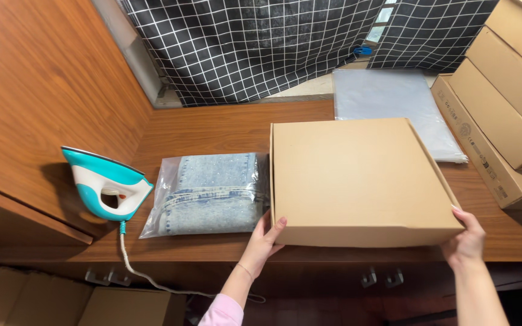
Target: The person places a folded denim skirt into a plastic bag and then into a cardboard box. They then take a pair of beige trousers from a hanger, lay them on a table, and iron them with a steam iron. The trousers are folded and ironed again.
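Here, left hand (266, 239) and right hand (466, 241) grip near corners of closed cardboard box (357, 181), forearms reaching up from below.

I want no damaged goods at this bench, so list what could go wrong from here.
1. The cardboard box sits at the counter's front edge, held only at its near corners by the left hand and right hand; it could tip off.
2. Its left side touches the bagged jeans; sliding it may crumple the bag.
3. The iron stands near the edge, its cord dangling; a snag could topple it.
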